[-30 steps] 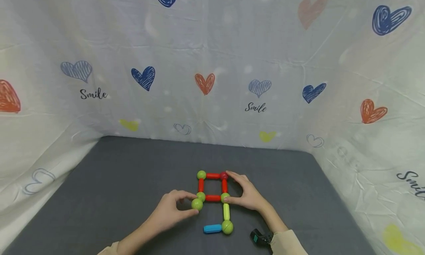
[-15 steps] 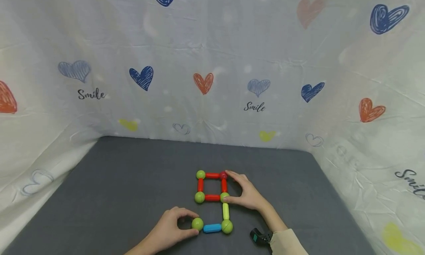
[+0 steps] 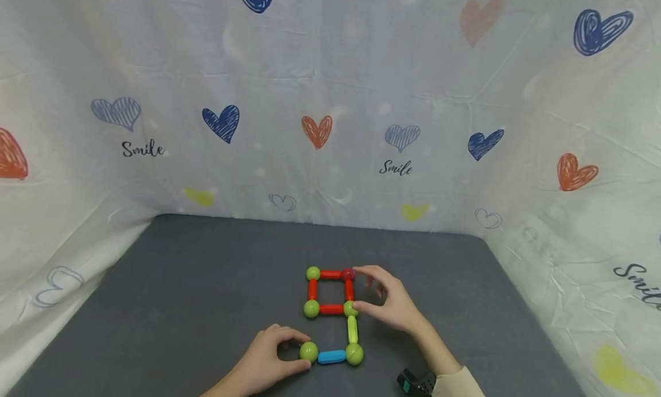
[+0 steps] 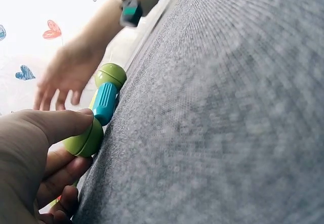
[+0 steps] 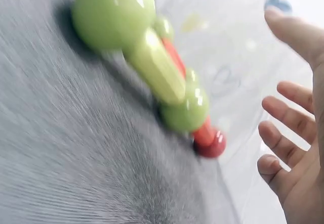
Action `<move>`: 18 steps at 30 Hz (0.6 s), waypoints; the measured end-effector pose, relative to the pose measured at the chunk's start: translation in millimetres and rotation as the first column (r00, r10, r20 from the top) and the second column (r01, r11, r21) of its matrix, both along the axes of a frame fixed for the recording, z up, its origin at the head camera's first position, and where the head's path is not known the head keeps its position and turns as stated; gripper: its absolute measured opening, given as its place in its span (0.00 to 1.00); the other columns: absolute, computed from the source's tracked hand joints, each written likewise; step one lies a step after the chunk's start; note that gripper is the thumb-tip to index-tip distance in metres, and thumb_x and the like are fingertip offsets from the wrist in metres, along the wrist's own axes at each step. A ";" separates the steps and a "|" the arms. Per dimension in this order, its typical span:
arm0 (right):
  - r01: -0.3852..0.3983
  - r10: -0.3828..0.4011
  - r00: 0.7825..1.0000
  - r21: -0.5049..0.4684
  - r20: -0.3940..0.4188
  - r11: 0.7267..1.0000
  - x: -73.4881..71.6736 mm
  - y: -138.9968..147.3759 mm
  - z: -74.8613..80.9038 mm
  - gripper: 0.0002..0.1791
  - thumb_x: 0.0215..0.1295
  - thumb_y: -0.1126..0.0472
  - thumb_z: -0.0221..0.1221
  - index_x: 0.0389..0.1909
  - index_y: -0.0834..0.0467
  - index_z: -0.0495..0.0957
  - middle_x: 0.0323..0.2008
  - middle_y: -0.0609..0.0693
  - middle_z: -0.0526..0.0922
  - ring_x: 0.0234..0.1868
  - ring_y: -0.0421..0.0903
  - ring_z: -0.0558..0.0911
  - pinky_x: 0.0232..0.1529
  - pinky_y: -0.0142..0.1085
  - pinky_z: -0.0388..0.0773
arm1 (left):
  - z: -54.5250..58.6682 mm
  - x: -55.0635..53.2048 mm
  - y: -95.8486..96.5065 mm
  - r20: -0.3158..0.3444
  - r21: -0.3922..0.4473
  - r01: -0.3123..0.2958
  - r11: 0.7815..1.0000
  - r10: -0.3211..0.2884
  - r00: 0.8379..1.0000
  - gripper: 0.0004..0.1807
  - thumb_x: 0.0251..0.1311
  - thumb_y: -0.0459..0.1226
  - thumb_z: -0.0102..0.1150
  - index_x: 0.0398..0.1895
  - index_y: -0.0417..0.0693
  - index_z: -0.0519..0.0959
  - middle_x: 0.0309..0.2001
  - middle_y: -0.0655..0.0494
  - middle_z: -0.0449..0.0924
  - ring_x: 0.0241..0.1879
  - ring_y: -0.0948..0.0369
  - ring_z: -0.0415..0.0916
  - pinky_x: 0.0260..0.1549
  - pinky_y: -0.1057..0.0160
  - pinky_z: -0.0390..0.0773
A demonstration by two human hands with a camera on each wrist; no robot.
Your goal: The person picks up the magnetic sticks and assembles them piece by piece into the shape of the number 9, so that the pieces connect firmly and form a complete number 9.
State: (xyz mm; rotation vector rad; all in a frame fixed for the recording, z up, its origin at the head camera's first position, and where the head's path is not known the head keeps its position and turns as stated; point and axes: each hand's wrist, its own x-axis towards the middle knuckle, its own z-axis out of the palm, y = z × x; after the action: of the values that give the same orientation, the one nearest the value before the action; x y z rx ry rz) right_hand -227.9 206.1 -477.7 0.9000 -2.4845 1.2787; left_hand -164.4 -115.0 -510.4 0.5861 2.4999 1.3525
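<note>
My left hand (image 3: 269, 354) pinches a green ball (image 3: 308, 351) between thumb and fingers, set against the end of a blue rod (image 3: 331, 357); the left wrist view has ball and rod touching. At the rod's other end sits another green ball (image 3: 354, 354), from which a yellow-green rod (image 3: 352, 330) runs up to a square of red rods (image 3: 331, 309). That square has green balls at three corners and a red ball (image 3: 348, 274) at the far right. My right hand (image 3: 389, 299) hovers beside its right side, fingers spread and holding nothing, apart from the balls in the right wrist view.
The build lies flat on a dark grey table (image 3: 232, 265). A pale curtain (image 3: 351, 93) printed with hearts and the word Smile encloses the back and sides. A black wrist device (image 3: 415, 382) is by the right sleeve.
My left hand has brought its green ball down from beside the square's near left corner to the blue rod's left end. My right hand has let go of the square and drawn slightly right.
</note>
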 end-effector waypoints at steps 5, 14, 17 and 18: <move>-0.122 0.122 0.993 -0.061 -0.005 0.991 28.7 -6.8 0.6 0.29 0.60 0.63 0.77 0.63 0.53 0.83 0.50 0.55 0.86 0.24 0.39 0.72 0.24 0.31 0.70 | -0.4 0.6 -0.5 -0.011 0.009 0.001 1.000 -0.001 1.000 0.19 0.54 0.52 0.82 0.48 0.64 0.90 0.45 0.69 0.86 0.36 0.68 0.70 0.37 0.66 0.71; -0.309 0.310 0.951 -0.028 0.001 0.951 56.0 -17.7 -29.4 0.19 0.61 0.61 0.78 0.53 0.55 0.86 0.44 0.51 0.88 0.19 0.26 0.63 0.17 0.23 0.65 | -0.8 1.6 -1.5 -0.045 0.008 -0.009 1.000 0.009 0.999 0.19 0.54 0.53 0.81 0.48 0.64 0.90 0.45 0.69 0.86 0.37 0.69 0.71 0.37 0.67 0.71; -0.319 0.319 0.948 -0.031 -0.010 0.947 56.4 -19.4 -39.1 0.17 0.60 0.63 0.78 0.49 0.53 0.87 0.45 0.50 0.89 0.19 0.28 0.64 0.16 0.23 0.65 | -0.1 1.8 -0.2 -0.042 0.006 -0.005 1.000 0.005 0.999 0.19 0.54 0.54 0.81 0.49 0.65 0.90 0.45 0.70 0.86 0.37 0.69 0.71 0.38 0.66 0.72; -0.315 0.314 0.949 -0.033 -0.013 0.949 56.5 -19.8 -41.4 0.17 0.60 0.63 0.78 0.48 0.52 0.87 0.44 0.50 0.89 0.19 0.28 0.65 0.17 0.23 0.65 | 0.2 2.0 0.2 -0.041 0.005 -0.004 1.000 0.004 0.999 0.19 0.54 0.54 0.81 0.49 0.65 0.90 0.45 0.70 0.86 0.37 0.69 0.71 0.38 0.66 0.72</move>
State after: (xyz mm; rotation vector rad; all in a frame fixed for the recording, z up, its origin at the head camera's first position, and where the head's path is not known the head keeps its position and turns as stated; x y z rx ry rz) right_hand -171.4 186.3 -519.1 1.3319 -2.3715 1.4015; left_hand -162.3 -114.9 -510.3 0.6168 2.5319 1.3619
